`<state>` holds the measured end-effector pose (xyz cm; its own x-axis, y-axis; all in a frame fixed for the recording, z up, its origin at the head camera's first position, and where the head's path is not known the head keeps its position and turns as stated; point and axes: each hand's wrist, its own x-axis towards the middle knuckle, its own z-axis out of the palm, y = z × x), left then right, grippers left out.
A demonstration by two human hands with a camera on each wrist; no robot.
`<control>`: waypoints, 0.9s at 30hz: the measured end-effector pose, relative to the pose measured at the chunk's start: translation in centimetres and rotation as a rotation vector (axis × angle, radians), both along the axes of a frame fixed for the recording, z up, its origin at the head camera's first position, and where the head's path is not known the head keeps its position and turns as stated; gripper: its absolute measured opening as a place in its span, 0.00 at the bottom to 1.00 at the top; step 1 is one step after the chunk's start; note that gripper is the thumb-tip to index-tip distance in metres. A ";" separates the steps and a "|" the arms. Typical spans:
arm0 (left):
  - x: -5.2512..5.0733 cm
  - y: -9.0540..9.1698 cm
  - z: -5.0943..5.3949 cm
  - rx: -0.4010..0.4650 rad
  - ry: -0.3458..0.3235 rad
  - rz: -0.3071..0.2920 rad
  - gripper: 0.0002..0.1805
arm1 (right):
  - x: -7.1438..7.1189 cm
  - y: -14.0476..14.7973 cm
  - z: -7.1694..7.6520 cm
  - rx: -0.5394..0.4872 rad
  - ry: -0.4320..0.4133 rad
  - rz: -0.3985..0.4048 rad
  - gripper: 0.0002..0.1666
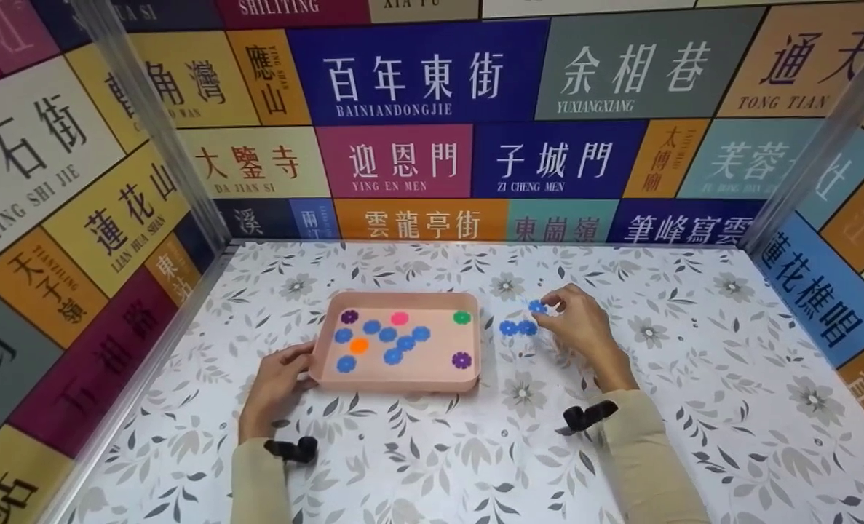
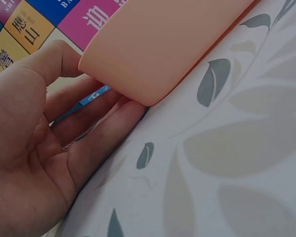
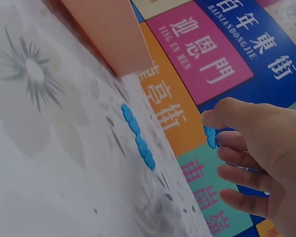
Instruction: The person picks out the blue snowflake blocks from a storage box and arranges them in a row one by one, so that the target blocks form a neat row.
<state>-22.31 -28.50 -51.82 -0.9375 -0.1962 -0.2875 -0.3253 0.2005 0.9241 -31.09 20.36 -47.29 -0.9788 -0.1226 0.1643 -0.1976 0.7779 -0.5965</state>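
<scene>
A pink tray [image 1: 402,384] holds several blue flower-shaped pieces, along with purple, pink, orange and green ones. At its left side the left hand [image 1: 275,386] touches the corner, thumb at the rim and fingers against the outer wall, as the left wrist view shows of the tray [image 2: 133,54] and hand [image 2: 44,133]. Right of the tray, the right hand [image 1: 584,327] pinches a blue piece [image 1: 538,308] between thumb and index finger. Just below and left of it, two blue pieces [image 1: 518,328] lie side by side on the table. In the right wrist view the pinched piece [image 3: 210,137] is held above the table.
The table [image 1: 432,466] has a white leaf-and-flower print. Panels with coloured sign blocks [image 1: 417,80] stand behind it and at both sides. Each forearm wears a black wrist strap [image 1: 293,449] over a beige sleeve.
</scene>
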 end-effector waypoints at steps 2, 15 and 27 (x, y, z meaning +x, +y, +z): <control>0.0 0.0 -0.1 0.002 0.020 0.006 0.26 | -0.1 0.5 -0.2 0.014 -0.018 0.003 0.23; 0.1 0.1 -0.1 0.003 0.044 -0.009 0.25 | -0.5 2.5 -2.3 0.064 -0.113 0.029 0.22; 0.1 0.2 0.0 0.011 0.019 -0.002 0.25 | -0.6 2.4 -3.1 0.061 -0.142 0.022 0.23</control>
